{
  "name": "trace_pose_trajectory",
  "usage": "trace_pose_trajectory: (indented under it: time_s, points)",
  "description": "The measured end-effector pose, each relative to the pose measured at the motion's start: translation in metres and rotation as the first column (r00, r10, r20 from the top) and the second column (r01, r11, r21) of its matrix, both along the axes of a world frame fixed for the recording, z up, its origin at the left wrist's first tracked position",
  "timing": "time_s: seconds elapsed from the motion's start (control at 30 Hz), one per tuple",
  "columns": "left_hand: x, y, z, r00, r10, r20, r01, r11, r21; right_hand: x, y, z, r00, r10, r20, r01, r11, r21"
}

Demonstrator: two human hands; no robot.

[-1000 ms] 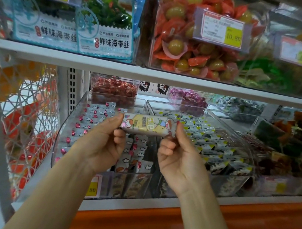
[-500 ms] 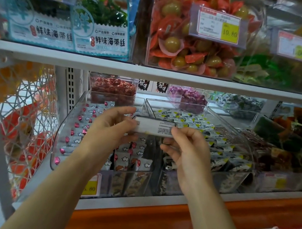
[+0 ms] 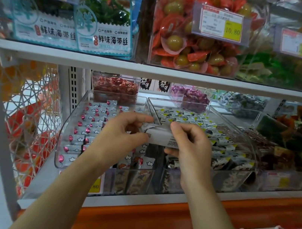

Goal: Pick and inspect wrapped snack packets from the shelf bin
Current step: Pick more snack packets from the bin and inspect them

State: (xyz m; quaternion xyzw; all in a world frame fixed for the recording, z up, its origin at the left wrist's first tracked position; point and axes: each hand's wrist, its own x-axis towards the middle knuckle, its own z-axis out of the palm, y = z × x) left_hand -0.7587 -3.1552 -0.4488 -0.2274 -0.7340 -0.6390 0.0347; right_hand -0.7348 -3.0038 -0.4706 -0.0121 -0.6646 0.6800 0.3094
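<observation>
A grey snack packet is pinched at its ends between the left hand and right hand, above a clear bin

"The packet pinched between the left hand and the right hand: is it foil?"
"Silvery-grey film, matt, crinkled at the left hand's end."
"And the bin behind the hands?"
"Clear glossy plastic, smooth. The shelf edge above them looks like white painted metal."
</observation>
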Motion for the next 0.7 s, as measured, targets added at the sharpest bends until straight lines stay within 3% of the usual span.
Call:
trace_pose_trajectory:
  time_s: [0.23,0.4,0.7]
  points:
    - [-0.001,-0.006,0.004,1.000,0.004,0.013,-0.003,0.999,-0.036,-0.001,0.001,0.001,0.999,0.051,0.010,-0.052,0.997,0.063]
    - [-0.005,-0.017,0.005,0.998,-0.016,0.061,0.024,0.990,-0.137,0.000,0.003,0.001,0.996,0.079,0.047,-0.086,0.977,0.193]
    - [-0.004,-0.024,0.007,0.990,-0.040,0.136,0.048,0.997,-0.058,0.002,-0.002,0.002,0.990,0.117,0.075,-0.129,0.975,0.183]
